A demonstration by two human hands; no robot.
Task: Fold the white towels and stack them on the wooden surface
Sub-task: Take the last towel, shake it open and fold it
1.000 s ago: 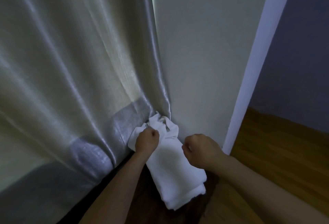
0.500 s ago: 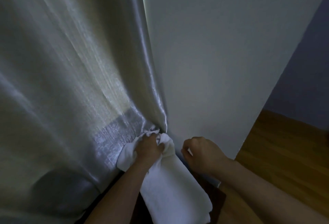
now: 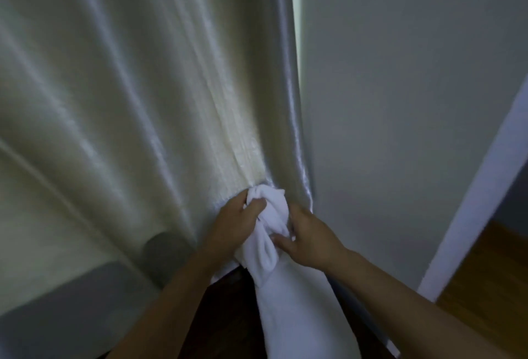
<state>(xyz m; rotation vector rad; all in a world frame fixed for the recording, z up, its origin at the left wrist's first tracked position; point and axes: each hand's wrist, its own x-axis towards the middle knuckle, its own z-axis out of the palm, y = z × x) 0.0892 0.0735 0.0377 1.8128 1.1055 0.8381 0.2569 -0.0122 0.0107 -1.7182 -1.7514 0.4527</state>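
Observation:
A white towel (image 3: 288, 310) hangs bunched in front of me, stretched from my hands down to the bottom edge of the view. My left hand (image 3: 234, 224) grips its crumpled top end against the curtain, fingers curled round the cloth. My right hand (image 3: 307, 237) holds the towel just below and to the right, thumb and fingers closing on the twisted part. A dark wooden surface (image 3: 228, 316) shows under the towel, between my forearms.
A shiny cream curtain (image 3: 137, 107) with a grey lower band fills the left. A pale wall (image 3: 400, 101) and a white door frame (image 3: 471, 216) stand on the right. Light wooden floor (image 3: 483, 273) lies beyond the frame.
The towel has been lifted and gathered into a narrow bunch. My right hand, apart from the towel before, now holds it beside my left. The view has tilted upward.

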